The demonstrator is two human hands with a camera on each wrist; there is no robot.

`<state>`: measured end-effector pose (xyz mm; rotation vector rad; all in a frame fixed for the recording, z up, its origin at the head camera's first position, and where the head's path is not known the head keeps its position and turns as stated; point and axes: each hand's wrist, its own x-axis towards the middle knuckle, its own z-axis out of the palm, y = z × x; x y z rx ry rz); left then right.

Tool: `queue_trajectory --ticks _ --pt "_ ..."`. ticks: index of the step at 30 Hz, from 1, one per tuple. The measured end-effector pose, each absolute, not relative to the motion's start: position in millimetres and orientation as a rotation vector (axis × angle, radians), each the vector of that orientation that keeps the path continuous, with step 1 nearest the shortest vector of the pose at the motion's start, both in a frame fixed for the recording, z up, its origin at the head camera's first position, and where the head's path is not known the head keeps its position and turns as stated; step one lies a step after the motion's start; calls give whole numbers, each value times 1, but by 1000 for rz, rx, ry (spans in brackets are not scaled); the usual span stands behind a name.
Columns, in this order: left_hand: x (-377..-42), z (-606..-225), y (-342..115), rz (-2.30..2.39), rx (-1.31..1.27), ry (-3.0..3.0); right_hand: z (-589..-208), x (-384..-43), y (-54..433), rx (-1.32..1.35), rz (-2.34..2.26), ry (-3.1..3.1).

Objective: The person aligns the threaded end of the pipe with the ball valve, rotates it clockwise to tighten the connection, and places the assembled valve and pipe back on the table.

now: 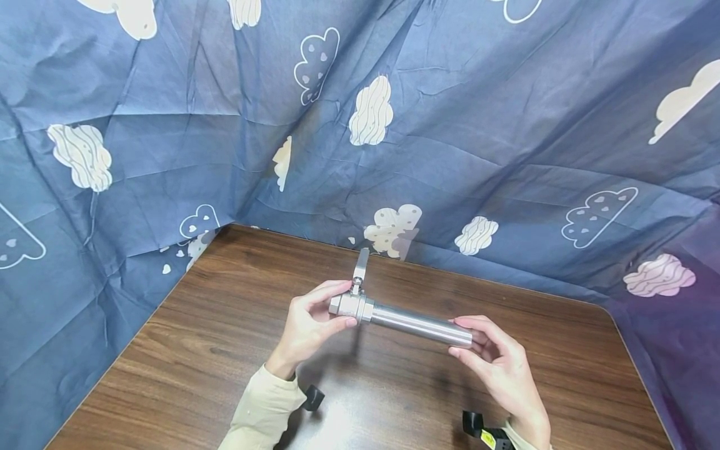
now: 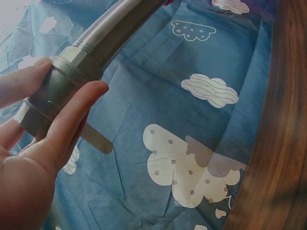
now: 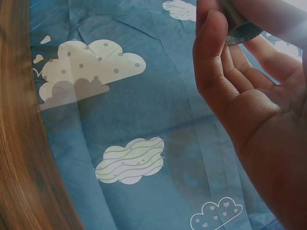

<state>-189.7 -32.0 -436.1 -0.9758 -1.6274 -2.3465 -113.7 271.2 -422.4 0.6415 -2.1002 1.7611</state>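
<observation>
A metal ball valve (image 1: 350, 305) is joined to a straight steel pipe (image 1: 419, 325), and the two are held up over the table, the pipe sloping slightly down to the right. My left hand (image 1: 306, 325) grips the valve body between thumb and fingers. The flat lever handle (image 1: 362, 265) points away from me, up from the valve's stem. At the pipe's free end, my right hand (image 1: 503, 362) pinches it with thumb and fingertips. The left wrist view shows the valve body (image 2: 57, 88) close up, with the pipe's threads running into its hex end. Only the pipe's end (image 3: 244, 32) shows in the right wrist view.
The brown wooden table (image 1: 197, 350) spreads beneath both hands. A blue cloud-patterned cloth (image 1: 450, 156) hangs behind its back edge and down the sides. Black wrist devices (image 1: 313, 398) sit by both sleeves.
</observation>
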Motion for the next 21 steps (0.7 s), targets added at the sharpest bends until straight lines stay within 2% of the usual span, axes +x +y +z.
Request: queue_trajectory --ticks 7,15,21 --pt "-190 -436 -33 -2336 -989 -1627 -423 -114 271 633 1753 -2111" --pt "-189 -435 -33 -2341 -985 -1632 -420 -111 272 444 1539 -2329" --pt "-189 -435 -32 -2335 -986 -1640 -420 -111 273 418 1440 -2379"
